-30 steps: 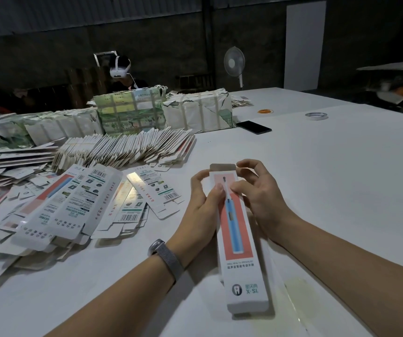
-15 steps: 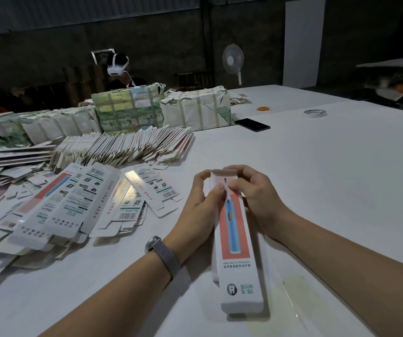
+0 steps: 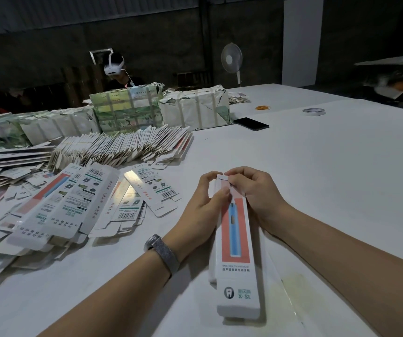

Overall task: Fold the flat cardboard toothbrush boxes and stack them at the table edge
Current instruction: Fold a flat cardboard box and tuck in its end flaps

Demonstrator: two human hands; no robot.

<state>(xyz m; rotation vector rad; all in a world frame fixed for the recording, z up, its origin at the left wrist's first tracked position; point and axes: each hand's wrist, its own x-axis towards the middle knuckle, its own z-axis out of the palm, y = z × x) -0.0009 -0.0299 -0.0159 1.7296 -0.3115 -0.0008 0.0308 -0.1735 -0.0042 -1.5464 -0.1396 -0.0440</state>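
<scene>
Both hands, left hand & right hand, pinch one box at its far-end flap; flat boxes w/ many unfolded remain.

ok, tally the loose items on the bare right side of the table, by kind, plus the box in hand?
Phone: 1
Tape roll: 1
Rubber band bundle: 1
Toothbrush box held by left hand and right hand: 1
Total: 4
</scene>
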